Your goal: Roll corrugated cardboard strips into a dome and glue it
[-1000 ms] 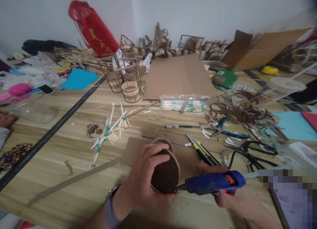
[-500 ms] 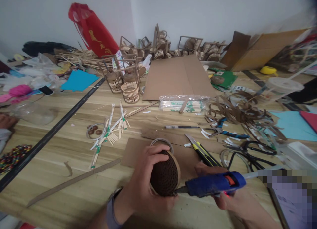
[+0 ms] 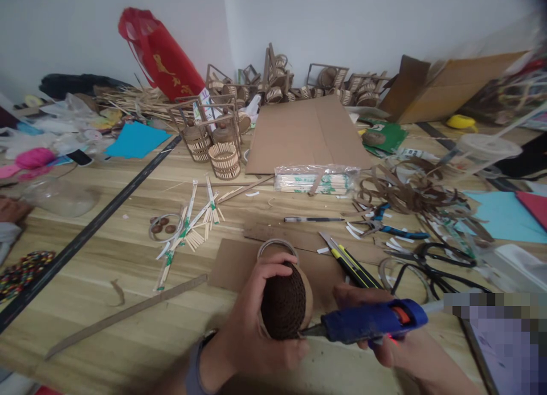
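Observation:
My left hand wraps around a small round piece of dark brown coiled corrugated cardboard with a lighter band along its right rim. Its thumb lies below, the fingers over the top. A blue hot glue gun sits in my right hand, its red light lit. The nozzle points left and meets the lower right edge of the coil, close to my left thumb. Just behind the coil, a pale ring lies partly hidden on a flat cardboard piece.
A yellow-black utility knife, black scissors, blue pliers and curled brown strips lie to the right. Wooden sticks and small slatted baskets are at left. Another person's hand rests at far left.
Both hands stay nearly in place. The coil has shifted very slightly, and the glue gun's nozzle remains at its lower right edge.

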Motion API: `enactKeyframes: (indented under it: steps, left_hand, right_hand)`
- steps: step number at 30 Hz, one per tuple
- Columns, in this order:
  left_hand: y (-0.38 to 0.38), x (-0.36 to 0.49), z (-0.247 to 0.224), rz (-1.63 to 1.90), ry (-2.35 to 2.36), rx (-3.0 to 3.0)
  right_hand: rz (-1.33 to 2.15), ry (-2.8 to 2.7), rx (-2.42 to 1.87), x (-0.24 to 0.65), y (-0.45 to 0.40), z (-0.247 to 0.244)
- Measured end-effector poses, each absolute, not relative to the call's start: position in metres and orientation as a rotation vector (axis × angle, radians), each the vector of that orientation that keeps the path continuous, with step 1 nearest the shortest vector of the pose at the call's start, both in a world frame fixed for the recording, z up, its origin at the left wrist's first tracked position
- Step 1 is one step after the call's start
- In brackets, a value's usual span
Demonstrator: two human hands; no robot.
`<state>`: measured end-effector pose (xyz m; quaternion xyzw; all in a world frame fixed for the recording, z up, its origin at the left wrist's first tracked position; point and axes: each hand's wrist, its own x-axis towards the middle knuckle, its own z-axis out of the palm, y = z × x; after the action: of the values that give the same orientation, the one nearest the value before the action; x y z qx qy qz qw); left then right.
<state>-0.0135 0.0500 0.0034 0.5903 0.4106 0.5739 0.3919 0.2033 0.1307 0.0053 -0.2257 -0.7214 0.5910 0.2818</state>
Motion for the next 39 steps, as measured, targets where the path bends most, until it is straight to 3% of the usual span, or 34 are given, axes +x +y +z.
enactKeyframes:
  steps: [10, 39]
  left_hand:
    - [0.046, -0.004, 0.008, 1.416, 0.975, 1.143]
    - [0.047, 0.004, 0.001, 1.395, 1.081, 0.845]
  right_hand:
    - [1.683, -1.887, -0.554, 0.203, 0.134, 0.006]
    - [1.443, -2.043, -0.675, 0.202, 0.136, 0.017]
